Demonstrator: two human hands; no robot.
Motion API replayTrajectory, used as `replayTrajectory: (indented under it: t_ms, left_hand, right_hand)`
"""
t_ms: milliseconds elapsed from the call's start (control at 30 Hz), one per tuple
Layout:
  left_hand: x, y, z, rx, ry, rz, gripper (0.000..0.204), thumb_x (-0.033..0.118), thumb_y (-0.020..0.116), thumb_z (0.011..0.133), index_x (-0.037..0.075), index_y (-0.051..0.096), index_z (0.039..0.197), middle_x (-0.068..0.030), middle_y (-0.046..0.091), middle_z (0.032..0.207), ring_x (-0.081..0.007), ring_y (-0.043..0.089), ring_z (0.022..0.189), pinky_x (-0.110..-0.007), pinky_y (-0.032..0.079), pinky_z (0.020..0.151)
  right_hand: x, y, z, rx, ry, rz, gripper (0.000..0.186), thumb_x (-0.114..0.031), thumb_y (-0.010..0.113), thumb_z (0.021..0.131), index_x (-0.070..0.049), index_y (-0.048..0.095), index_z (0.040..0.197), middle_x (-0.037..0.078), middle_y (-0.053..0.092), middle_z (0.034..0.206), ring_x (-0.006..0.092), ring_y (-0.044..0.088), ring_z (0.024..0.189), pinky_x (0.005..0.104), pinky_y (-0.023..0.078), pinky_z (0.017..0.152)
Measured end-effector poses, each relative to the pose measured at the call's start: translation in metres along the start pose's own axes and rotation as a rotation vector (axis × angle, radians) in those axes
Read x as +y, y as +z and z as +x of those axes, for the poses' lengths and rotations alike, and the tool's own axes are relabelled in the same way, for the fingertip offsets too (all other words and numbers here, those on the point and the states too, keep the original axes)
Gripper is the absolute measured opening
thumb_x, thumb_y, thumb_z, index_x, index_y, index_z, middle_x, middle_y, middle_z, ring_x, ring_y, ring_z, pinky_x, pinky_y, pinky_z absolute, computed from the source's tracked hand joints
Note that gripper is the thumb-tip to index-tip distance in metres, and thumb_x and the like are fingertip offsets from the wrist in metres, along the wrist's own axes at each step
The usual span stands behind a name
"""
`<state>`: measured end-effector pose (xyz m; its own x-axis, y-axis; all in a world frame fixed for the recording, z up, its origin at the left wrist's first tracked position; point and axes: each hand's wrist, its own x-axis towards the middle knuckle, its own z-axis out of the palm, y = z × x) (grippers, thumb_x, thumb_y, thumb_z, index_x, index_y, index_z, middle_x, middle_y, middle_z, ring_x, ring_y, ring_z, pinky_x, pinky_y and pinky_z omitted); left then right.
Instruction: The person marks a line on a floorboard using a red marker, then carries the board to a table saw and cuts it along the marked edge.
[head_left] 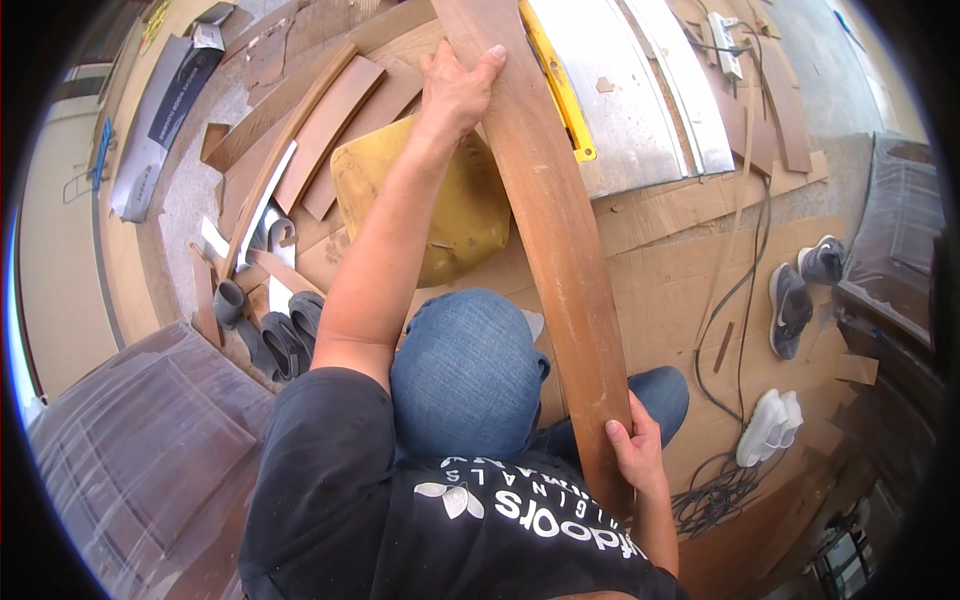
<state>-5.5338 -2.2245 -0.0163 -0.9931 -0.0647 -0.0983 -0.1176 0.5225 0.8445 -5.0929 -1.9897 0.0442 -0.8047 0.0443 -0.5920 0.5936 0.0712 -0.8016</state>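
Observation:
A long brown wooden plank (548, 215) runs from the top of the view down past my right side, its lower end hidden near my shirt. My left hand (458, 88) grips its far part by the left edge, with the thumb lying on the face. Closer to my body, my right hand (642, 445) holds the right edge, thumb on top and the other fingers mostly hidden beneath. Under my left forearm stands a yellow plastic stool (475, 205), partly covered by the arm and plank. A yellow spirit level (562, 90) lies just right of the plank.
Silvery panels (640, 120) lie beyond the level. Loose wooden boards (335, 125) are spread at the left. Cardboard (665, 290) covers the floor. A black cable (745, 270) crosses it near dark shoes (790, 310) and white shoes (768, 428). Plastic-wrapped furniture (160, 440) stands at lower left.

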Motion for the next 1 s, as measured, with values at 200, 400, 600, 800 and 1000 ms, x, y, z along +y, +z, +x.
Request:
replayTrajectory:
  t_ms: [200,400,600,800,1000]
  left_hand:
    - [-0.005,0.001,-0.001,0.004,0.021,-0.003,0.071,0.047,0.073,0.093,-0.007,0.053,0.133,-0.033,0.045,0.14,-0.0465,0.055,0.127,-0.049,0.047,0.11]
    - [-0.002,0.002,-0.006,0.0,0.01,-0.011,0.072,0.048,0.073,0.093,-0.006,0.052,0.135,-0.0308,0.046,0.139,-0.0467,0.055,0.126,-0.049,0.047,0.109]
    - [-0.003,0.002,-0.009,-0.013,-0.007,-0.011,0.071,0.048,0.073,0.093,-0.004,0.052,0.136,-0.0286,0.047,0.138,-0.0459,0.053,0.128,-0.049,0.044,0.111]
    - [-0.008,0.004,-0.01,-0.022,-0.004,-0.053,0.07,0.048,0.073,0.093,-0.003,0.052,0.136,-0.0281,0.047,0.137,-0.0449,0.053,0.128,-0.05,0.044,0.111]
    - [-0.011,0.005,-0.013,-0.037,0.002,-0.111,0.071,0.047,0.072,0.093,-0.005,0.051,0.137,-0.0286,0.048,0.136,-0.0448,0.053,0.127,-0.049,0.045,0.11]
  right_hand:
    - [0.007,-0.001,-0.002,0.006,-0.011,0.013,0.052,-0.017,0.068,0.101,0.007,0.052,0.145,0.014,0.072,0.126,0.0164,0.065,0.116,0.0309,0.051,0.1]
    - [0.013,-0.001,-0.005,0.014,-0.012,0.029,0.053,-0.017,0.068,0.101,0.008,0.052,0.145,0.014,0.072,0.126,0.0168,0.065,0.116,0.0309,0.051,0.101]
    - [0.005,-0.002,-0.006,0.004,-0.006,0.013,0.052,-0.017,0.067,0.101,0.008,0.053,0.145,0.015,0.072,0.126,0.0169,0.066,0.116,0.0311,0.051,0.1]
    - [0.011,-0.003,-0.009,0.013,-0.001,-0.008,0.052,-0.016,0.067,0.101,0.007,0.052,0.145,0.014,0.073,0.125,0.0163,0.066,0.114,0.0306,0.051,0.099]
    - [0.015,-0.004,-0.013,0.011,0.016,0.011,0.053,-0.017,0.067,0.101,0.007,0.052,0.145,0.014,0.073,0.123,0.016,0.067,0.112,0.0302,0.052,0.097]
